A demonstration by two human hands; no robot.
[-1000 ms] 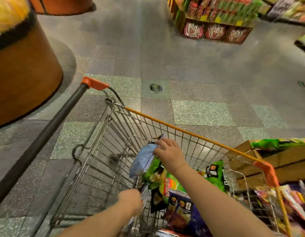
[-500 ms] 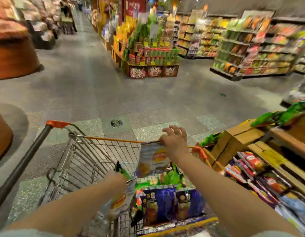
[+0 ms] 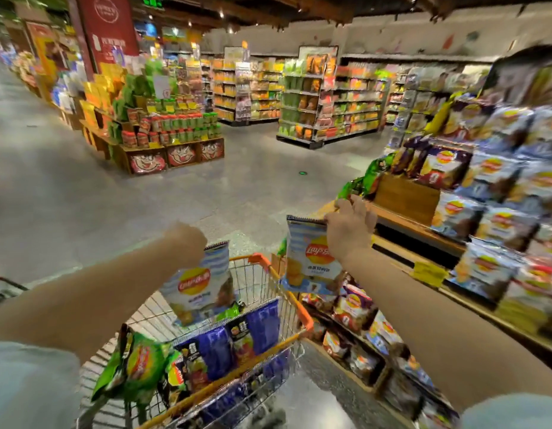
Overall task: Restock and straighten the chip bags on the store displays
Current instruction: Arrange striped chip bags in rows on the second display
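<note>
My left hand (image 3: pixel 188 243) grips the top edge of a pale blue striped chip bag (image 3: pixel 200 289) that hangs over the wire shopping cart (image 3: pixel 268 274). My right hand (image 3: pixel 349 230) pinches the top corner of a second pale blue chip bag (image 3: pixel 308 261), held up beside the cart and short of the wooden chip display (image 3: pixel 407 196) on the right. In the cart lie dark blue bags (image 3: pixel 219 345) and a green bag (image 3: pixel 138 366). The display's tiers carry rows of pale blue bags (image 3: pixel 500 218) and purple bags (image 3: pixel 438 165).
The display's low shelf (image 3: pixel 355 311) by the cart holds mixed bags. Green bags (image 3: pixel 373 174) sit on its far corner. Across the grey floor stands a crate island of red and green snack packs (image 3: pixel 172 140), with shelving aisles (image 3: pixel 327 100) behind.
My view has swung up from the cart to the store. Both hands rose out of the cart, each with a pale blue bag; the right one moved rightward towards the display.
</note>
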